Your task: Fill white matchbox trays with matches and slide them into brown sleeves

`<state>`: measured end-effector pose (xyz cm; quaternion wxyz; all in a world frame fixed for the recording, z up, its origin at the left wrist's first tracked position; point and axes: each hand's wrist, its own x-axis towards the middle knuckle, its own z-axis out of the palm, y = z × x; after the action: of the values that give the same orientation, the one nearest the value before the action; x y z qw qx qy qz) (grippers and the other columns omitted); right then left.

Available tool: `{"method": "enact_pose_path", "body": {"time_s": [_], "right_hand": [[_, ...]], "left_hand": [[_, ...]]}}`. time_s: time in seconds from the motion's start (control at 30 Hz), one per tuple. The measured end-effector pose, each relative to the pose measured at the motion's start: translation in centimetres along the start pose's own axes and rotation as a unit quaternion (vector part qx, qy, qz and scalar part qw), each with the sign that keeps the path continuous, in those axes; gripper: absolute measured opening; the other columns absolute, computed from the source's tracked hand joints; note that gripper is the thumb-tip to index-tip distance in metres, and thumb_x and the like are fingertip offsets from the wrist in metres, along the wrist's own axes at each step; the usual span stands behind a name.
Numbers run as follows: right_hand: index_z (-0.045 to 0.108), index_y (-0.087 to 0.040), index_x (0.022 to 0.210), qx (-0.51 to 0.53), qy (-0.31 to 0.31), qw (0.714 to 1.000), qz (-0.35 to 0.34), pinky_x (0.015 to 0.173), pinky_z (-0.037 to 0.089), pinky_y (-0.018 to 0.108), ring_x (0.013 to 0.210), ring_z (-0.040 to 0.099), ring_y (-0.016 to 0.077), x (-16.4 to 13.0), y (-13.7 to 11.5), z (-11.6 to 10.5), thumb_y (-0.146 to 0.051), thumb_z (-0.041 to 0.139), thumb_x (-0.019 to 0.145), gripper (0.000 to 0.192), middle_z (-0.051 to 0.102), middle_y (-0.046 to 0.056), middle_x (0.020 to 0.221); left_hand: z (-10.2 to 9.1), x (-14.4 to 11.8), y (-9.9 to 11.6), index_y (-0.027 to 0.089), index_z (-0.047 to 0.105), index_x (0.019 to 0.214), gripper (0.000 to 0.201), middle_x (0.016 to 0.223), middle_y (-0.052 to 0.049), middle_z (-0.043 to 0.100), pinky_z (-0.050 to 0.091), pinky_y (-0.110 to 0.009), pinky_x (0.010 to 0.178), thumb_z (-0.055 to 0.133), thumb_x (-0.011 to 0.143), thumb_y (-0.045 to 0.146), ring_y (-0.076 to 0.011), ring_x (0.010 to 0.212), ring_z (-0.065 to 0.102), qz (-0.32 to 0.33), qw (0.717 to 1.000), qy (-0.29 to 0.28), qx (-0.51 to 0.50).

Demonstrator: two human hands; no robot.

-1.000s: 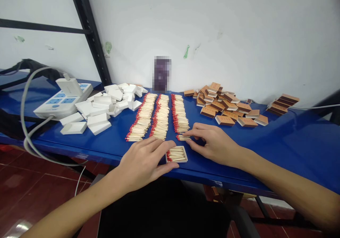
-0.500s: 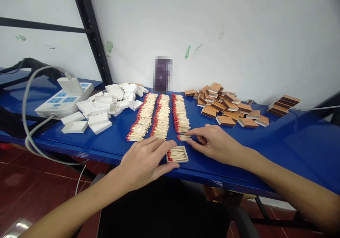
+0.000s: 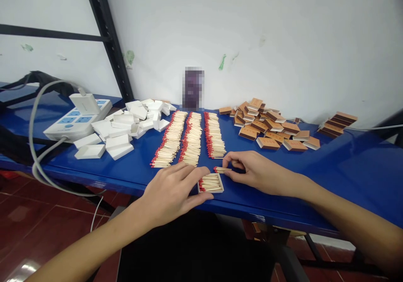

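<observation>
We saw left hand (image 3: 173, 191) clamped on a match-filled white tray (image 3: 218, 191) at the blue table's (image 3: 333, 168) near edge; right hand (image 3: 256, 168) pinched a few loose matches (image 3: 220, 170) just beyond the tray.

Trays (image 3: 123, 119) left, match rows (image 3: 191, 141) midway, matchboxes (image 3: 273, 125) right; behind, possibly a phone (image 3: 193, 89).

Bare forearms (image 3: 107, 233), bare hands (image 3: 171, 194); black clothing (image 3: 195, 250).

The person's right hand (image 3: 252, 171) has drawn a small bunch of matches (image 3: 222, 170) away from the end of the right row (image 3: 215, 137), nearer the matchbox tray (image 3: 217, 192); its fingers (image 3: 226, 159), more widely spread 0.5 s ago, now pinch the bunch.
</observation>
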<state>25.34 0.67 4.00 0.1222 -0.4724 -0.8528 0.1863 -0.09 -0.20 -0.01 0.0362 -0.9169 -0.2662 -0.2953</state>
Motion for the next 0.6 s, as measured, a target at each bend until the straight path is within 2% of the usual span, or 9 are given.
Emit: {"method": "enact_pose_path", "body": {"time_s": [0.17,0.47,0.6], "right_hand": [[0.060,-0.021,0.085,0.017,-0.033,0.999,0.038,0.047,0.028,0.023,0.052,0.036,0.0107,-0.25,-0.31,-0.59,-0.049,0.049,0.094,0.031,0.040,-0.006,0.058],[0.061,-0.021,0.080,0.024,-0.034,0.998,0.055,0.047,0.031,0.023,0.052,0.041,0.0104,-0.36,-0.32,-0.75,-0.036,0.055,0.090,0.019,0.047,-0.005,0.058],[0.061,-0.020,0.082,0.032,-0.060,0.995,0.071,0.049,0.031,0.023,0.054,0.040,0.0102,-0.36,-0.46,-0.95,-0.036,0.056,0.087,0.018,0.047,-0.005,0.060]], "left_hand": [[0.05,0.03,-0.04,0.019,0.052,0.115,0.035,0.100,-0.004,0.070,0.051,-0.031,0.071,0.056,0.095,0.048,-0.0209,0.087,0.067,0.000,1.000,0.000,-0.005],[0.12,0.04,-0.05,0.019,0.051,0.115,0.035,0.101,-0.005,0.070,0.052,-0.032,0.073,0.057,0.094,0.047,-0.0215,0.088,0.067,0.001,1.000,0.003,-0.007],[0.18,0.00,-0.14,0.019,0.051,0.116,0.036,0.103,-0.005,0.070,0.052,-0.032,0.074,0.057,0.094,0.047,-0.0215,0.089,0.067,0.002,1.000,0.003,-0.007]]}}
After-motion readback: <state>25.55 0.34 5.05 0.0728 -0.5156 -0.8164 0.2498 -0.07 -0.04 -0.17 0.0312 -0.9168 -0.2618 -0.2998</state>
